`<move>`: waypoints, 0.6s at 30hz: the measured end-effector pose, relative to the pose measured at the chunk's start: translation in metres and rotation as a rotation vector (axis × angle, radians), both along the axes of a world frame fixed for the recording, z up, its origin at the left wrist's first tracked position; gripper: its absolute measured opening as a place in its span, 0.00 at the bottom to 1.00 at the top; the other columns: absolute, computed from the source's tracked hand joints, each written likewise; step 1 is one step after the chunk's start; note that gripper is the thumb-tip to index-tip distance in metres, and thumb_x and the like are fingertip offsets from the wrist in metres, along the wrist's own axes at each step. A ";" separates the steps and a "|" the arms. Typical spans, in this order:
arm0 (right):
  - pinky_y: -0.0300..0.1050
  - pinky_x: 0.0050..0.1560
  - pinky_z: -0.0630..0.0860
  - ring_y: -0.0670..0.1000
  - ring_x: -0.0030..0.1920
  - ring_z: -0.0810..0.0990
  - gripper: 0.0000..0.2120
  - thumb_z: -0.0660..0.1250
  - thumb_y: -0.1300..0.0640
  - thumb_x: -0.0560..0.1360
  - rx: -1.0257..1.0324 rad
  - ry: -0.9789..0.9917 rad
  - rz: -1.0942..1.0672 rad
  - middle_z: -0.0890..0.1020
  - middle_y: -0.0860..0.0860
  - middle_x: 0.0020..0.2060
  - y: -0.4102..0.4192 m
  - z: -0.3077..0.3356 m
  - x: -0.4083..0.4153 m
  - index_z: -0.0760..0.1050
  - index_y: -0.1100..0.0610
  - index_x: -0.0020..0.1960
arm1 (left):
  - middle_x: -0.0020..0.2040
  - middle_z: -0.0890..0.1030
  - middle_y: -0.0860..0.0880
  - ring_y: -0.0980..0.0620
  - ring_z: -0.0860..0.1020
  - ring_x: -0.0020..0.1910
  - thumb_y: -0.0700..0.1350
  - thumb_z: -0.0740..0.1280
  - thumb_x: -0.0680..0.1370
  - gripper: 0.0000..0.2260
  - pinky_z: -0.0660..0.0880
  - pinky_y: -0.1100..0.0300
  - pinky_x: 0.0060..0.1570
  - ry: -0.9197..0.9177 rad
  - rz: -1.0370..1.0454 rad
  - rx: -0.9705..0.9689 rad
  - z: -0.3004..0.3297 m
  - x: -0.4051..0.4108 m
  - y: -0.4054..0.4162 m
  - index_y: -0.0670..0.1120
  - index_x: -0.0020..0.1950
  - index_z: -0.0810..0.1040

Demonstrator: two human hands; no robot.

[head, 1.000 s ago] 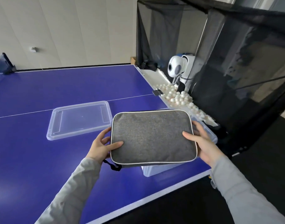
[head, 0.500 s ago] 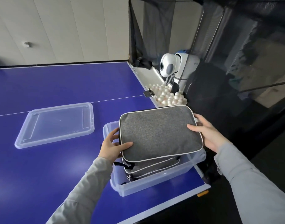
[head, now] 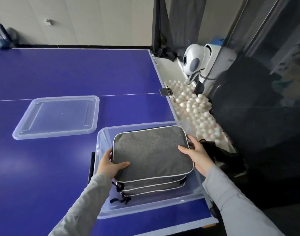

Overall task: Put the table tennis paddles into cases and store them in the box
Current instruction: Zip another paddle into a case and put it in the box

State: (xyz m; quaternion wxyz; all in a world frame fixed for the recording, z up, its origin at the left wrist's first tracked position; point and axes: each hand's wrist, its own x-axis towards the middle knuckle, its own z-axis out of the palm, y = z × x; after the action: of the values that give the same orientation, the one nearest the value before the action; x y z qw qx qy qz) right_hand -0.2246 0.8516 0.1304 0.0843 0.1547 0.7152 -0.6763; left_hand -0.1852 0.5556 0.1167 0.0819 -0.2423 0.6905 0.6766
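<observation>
The left hand [head: 110,165] grips the top grey case [head: 151,153] at its 9 o'clock edge, thumb on top; the right hand [head: 196,155] grips its 3 o'clock edge. This case lies on stacked cases inside the clear box [head: 145,207]. The lid [head: 59,116] rests on the blue tabletop [head: 69,72], at 10 o'clock from the box.

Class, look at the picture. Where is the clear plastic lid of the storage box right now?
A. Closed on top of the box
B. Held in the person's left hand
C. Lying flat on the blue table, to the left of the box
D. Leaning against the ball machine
C: the clear lid lies flat on the blue table, left of the open box, while both hands grip the grey case.
</observation>
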 end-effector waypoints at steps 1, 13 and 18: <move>0.51 0.57 0.77 0.51 0.57 0.79 0.27 0.74 0.64 0.70 0.008 0.004 0.005 0.76 0.51 0.59 -0.001 -0.005 0.000 0.71 0.52 0.67 | 0.62 0.75 0.42 0.46 0.76 0.52 0.30 0.76 0.65 0.36 0.74 0.53 0.55 -0.013 0.007 -0.015 -0.002 0.002 0.001 0.44 0.70 0.68; 0.46 0.56 0.77 0.45 0.55 0.80 0.23 0.72 0.63 0.72 0.009 0.007 0.088 0.80 0.43 0.55 0.005 -0.034 0.005 0.72 0.48 0.63 | 0.59 0.76 0.43 0.48 0.75 0.51 0.27 0.75 0.64 0.38 0.72 0.56 0.52 -0.109 0.113 -0.067 -0.024 0.012 0.019 0.43 0.71 0.67; 0.39 0.52 0.77 0.44 0.53 0.80 0.22 0.72 0.63 0.72 0.045 0.043 0.122 0.80 0.46 0.54 0.007 -0.036 0.009 0.72 0.50 0.63 | 0.61 0.76 0.42 0.46 0.76 0.54 0.27 0.75 0.64 0.38 0.73 0.53 0.55 -0.120 0.109 -0.096 -0.030 0.014 0.019 0.43 0.71 0.67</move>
State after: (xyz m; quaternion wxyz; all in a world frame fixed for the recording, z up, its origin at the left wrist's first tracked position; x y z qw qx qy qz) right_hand -0.2159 0.8583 0.0946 0.1064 0.0981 0.7401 -0.6568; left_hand -0.1710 0.5744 0.0869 0.0744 -0.3233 0.7017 0.6305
